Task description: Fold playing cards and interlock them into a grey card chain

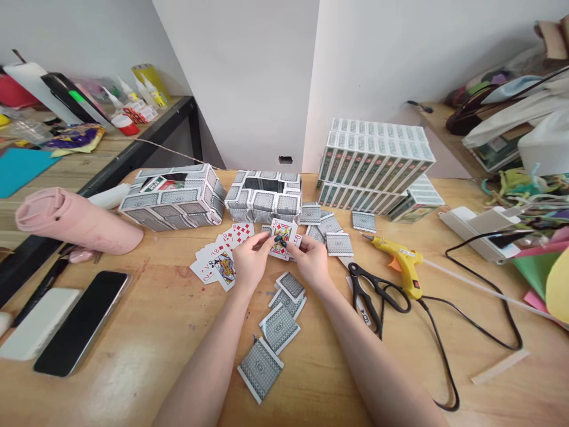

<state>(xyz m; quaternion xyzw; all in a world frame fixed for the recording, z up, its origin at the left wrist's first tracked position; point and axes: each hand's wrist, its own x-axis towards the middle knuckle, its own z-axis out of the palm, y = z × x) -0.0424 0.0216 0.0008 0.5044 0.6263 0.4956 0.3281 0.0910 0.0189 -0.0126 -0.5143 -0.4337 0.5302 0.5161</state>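
Between my two hands, playing cards point(283, 230) are held face up, a red jack in front. My left hand point(253, 258) pinches their left side, and my right hand point(312, 258) pinches the right side. Face-up cards point(217, 255) lie fanned beside my left hand. Below the hands, several folded cards point(279, 327) lie back side up in a line toward me. More folded cards point(328, 225) lie past my right hand. Two boxes covered in folded cards stand behind: a left box point(178, 204) with a card pack in its opening, and a right box point(264, 207).
Black scissors point(377, 290) and a yellow glue gun point(402, 264) with its cord lie at right. Card packs point(373, 163) are stacked at the back. A phone point(82, 323), a white box point(40, 323) and a pink roll point(80, 219) lie at left. A power strip point(480, 234) sits far right.
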